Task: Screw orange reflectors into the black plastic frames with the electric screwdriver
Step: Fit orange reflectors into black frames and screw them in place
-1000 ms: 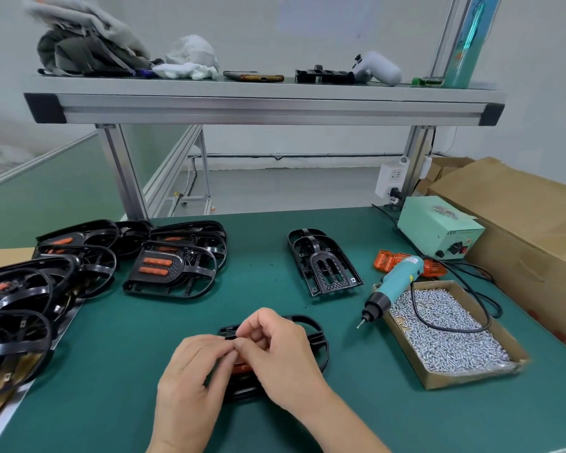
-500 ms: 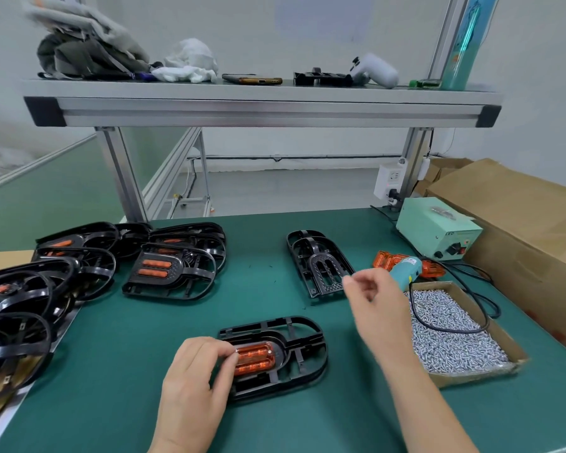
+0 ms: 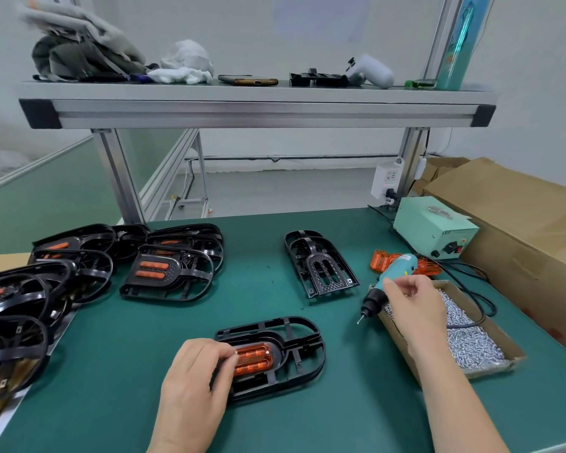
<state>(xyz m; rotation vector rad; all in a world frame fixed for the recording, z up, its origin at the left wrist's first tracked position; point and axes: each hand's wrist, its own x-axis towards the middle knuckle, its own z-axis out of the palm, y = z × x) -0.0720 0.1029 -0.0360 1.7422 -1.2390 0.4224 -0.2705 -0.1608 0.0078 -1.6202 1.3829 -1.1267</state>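
Change: my right hand [image 3: 412, 299] had left the orange reflector [image 3: 254, 358] and gone toward 2 o'clock, to the electric screwdriver [image 3: 396, 273] lying on the edge of the screw box [image 3: 471, 341].
Grip: its fingers were curled about the tool's blue body, thumb on it; the tool was not yet lifted.
Other hand: my left hand [image 3: 193, 387] stayed low on the counter [image 3: 111, 371], its curled fingers holding the reflector's 9 o'clock end.
Reflector: seated in the black plastic frame [image 3: 304, 351], directly before me.
Meaning: I judged the placing finished and the screw driving next.
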